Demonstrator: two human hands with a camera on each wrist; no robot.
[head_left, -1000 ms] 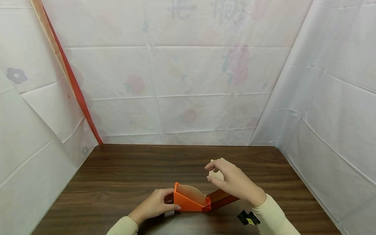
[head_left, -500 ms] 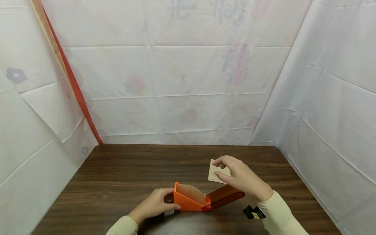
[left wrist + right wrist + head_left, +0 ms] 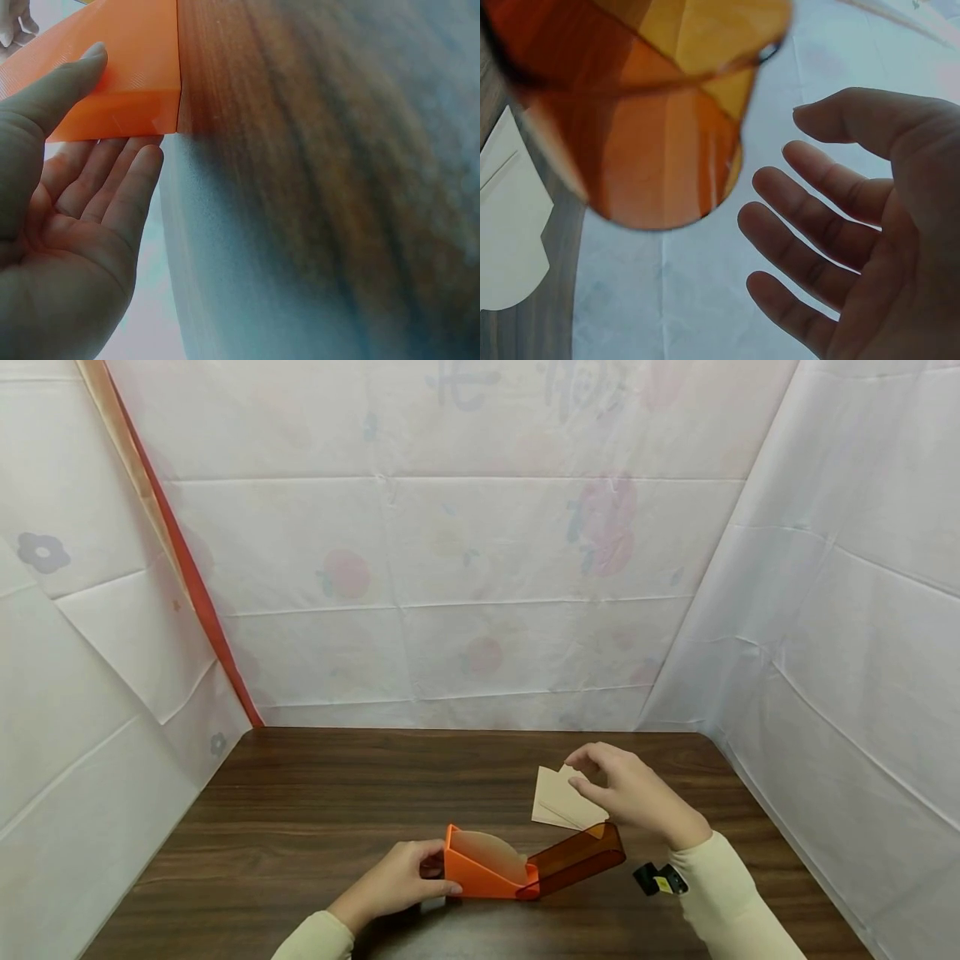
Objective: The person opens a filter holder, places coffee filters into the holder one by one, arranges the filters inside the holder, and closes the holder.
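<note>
An orange box (image 3: 483,874) with a hinged, see-through amber lid (image 3: 577,860) stands on the table, the lid swung out to the right. Inside it, tan paper sheets with a rounded top, like coffee filters (image 3: 487,853), stick up. My left hand (image 3: 401,881) holds the box at its left end; in the left wrist view the thumb (image 3: 79,71) lies on one face and the fingers go behind. Above and right of the lid hovers my right hand (image 3: 630,789), fingers loosely bent and holding nothing. Beneath it, flat tan coffee filters (image 3: 558,797) lie overlapping on the table.
The dark wood table (image 3: 360,785) is enclosed by white printed sheets (image 3: 450,652) at the back and sides. A black device with a yellow label (image 3: 660,879) is at the right wrist. An orange ribbon (image 3: 202,602) runs down the left corner.
My right hand has moved right and slightly away, off the lid, uncovering the lid's end and more of the flat filters. The left hand and box have stayed put.
</note>
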